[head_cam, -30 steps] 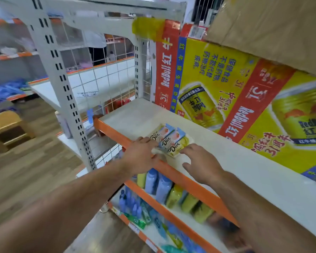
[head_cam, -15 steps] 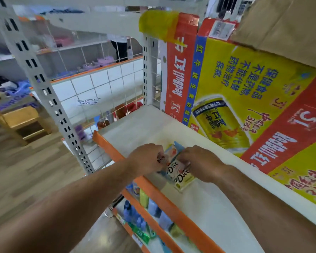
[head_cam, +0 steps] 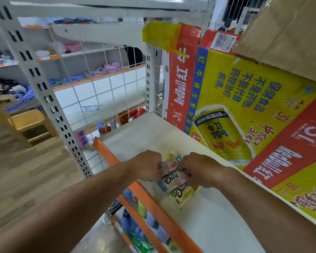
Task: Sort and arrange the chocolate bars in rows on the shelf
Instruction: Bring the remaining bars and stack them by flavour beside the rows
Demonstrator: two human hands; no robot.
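Note:
A small overlapping stack of Dove chocolate bars lies on the white shelf close to its orange front edge. The topmost bars have pale blue wrappers; a yellow-green bar sticks out nearest me. My left hand grips the stack from the left, fingers curled over the upper bar. From the right, my right hand pinches the same bars. How many bars are in the stack is hidden by the hands.
Big yellow and red Red Bull cartons stand along the back of the shelf. A brown cardboard box overhangs at upper right. A white slotted upright stands left; bottles fill the shelf below.
Both hands closed in from the sides of the bars and now hold them between them. The bars sit nearer the front edge and the view has moved closer.

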